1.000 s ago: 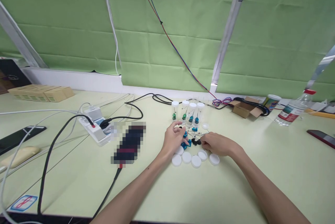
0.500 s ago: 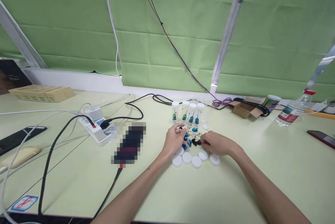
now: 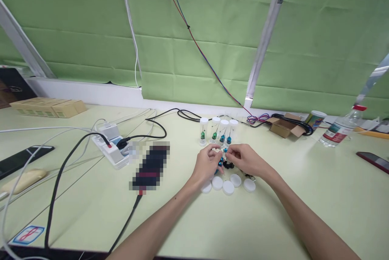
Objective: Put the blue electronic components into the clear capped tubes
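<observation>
My left hand [image 3: 207, 163] is curled over a cluster of small parts, its thumb and fingertips closed together. What it pinches is too small to make out. Close to it, my right hand [image 3: 245, 158] pinches with thumb and forefinger, the fingertips nearly meeting those of the left. Whatever they hold is hidden. Shiny blue parts [image 3: 220, 164] and black pieces [image 3: 227, 165] lie between and under the hands. Thin metal pieces [image 3: 249, 176] show below the right hand. Nearer me lie several round white caps [image 3: 228, 187].
Behind the hands stand several clear capped tubes [image 3: 203, 130] with green or blue parts inside. A power strip [image 3: 114, 152], a pixelated dark device [image 3: 151, 167] and cables lie left. Right are a small cardboard box [image 3: 285, 126], a water bottle [image 3: 339, 128] and a dark phone [image 3: 373, 162].
My right hand has moved left and slightly away from me, up to the left hand's fingertips. Thin metal pieces now show beside the rightmost cap. The left hand has shifted slightly right.
</observation>
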### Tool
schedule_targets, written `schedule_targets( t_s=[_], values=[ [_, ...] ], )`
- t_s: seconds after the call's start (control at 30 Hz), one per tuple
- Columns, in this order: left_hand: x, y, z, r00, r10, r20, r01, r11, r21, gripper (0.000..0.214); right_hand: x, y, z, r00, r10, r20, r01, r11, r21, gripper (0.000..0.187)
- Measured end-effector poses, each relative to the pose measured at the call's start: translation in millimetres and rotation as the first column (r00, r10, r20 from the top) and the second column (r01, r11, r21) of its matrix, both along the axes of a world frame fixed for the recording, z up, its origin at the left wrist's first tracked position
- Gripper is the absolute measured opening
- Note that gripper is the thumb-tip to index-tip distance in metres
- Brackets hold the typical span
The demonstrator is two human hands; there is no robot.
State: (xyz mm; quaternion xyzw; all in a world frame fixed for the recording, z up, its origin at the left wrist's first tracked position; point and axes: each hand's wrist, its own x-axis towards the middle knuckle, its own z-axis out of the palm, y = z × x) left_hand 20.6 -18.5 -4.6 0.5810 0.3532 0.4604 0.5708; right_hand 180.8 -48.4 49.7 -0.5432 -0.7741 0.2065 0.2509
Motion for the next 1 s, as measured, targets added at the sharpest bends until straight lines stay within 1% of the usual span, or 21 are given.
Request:
schedule_targets(
  t_s=[0.1,0.23,0.5,0.83,1.0],
  values=[
    [2,0,-3.4,1.0,-0.013,-0.022,0.013,1.0,0.006,0.031,-4,0,0.9,0.997,-0.026,-0.071,0.023,0.999,-0.046,0.027],
    [3,-1,-4.7,0.999,-0.018,-0.032,0.018,1.0,0.008,0.029,-5,2,-3.1,0.995,-0.026,-0.094,0.019,0.997,-0.073,0.029],
    [2,0,-5.3,1.0,-0.013,-0.006,0.013,1.0,-0.006,0.026,-3,6,-13.9,0.99,-0.044,-0.133,0.038,0.998,-0.045,0.027],
    [3,0,-0.3,1.0,0.024,0.008,-0.024,0.997,-0.068,0.03,-3,8,-15.7,0.985,-0.029,-0.169,0.028,1.0,-0.009,0.027],
    [3,-1,2.6,0.999,0.033,0.011,-0.032,0.996,-0.087,0.031,-1,9,-17.5,0.988,-0.048,-0.144,0.056,0.997,0.052,0.026]
  ],
)
